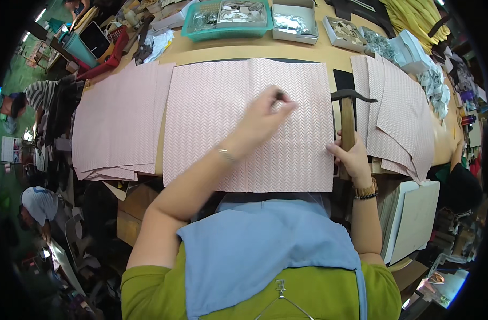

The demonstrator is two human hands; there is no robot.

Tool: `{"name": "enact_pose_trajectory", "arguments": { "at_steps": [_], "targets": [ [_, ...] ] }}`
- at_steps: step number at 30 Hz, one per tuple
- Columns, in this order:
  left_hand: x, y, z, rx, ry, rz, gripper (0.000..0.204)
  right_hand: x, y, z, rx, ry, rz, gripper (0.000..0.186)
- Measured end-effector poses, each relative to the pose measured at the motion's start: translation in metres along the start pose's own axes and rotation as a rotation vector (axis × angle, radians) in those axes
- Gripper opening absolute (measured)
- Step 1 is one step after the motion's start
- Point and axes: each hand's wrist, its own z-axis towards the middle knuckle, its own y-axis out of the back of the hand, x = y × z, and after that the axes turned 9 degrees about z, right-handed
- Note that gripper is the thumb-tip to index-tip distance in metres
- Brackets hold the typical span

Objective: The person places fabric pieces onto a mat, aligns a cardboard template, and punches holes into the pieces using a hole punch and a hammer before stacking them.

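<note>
My left hand, slightly blurred, is raised over a pink chevron-textured sheet with a centre crease. Its fingers are curled together, with a small dark spot between them that I cannot make out. My right hand grips the wooden handle of a hammer upright at the sheet's right edge, its dark metal head on top. A pile of similar pink sheets lies to the left, and another pile fans out to the right.
Along the table's back stand a teal tray, boxes of small pieces and yellow material. A red bin is at back left, boards below right. Other people are at both sides.
</note>
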Motion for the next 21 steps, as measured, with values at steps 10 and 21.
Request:
{"name": "enact_pose_trajectory", "arguments": {
  "at_steps": [10, 21],
  "targets": [
    [0.051, 0.153, -0.171, 0.258, -0.344, 0.963, 0.047, -0.008, 0.006, -0.006, 0.001, -0.023, 0.034, 0.047],
    [0.045, 0.145, -0.189, 0.141, -0.494, 0.82, 0.013, -0.013, 0.024, -0.007, -0.102, 0.003, -0.179, 0.039]
  ]
}}
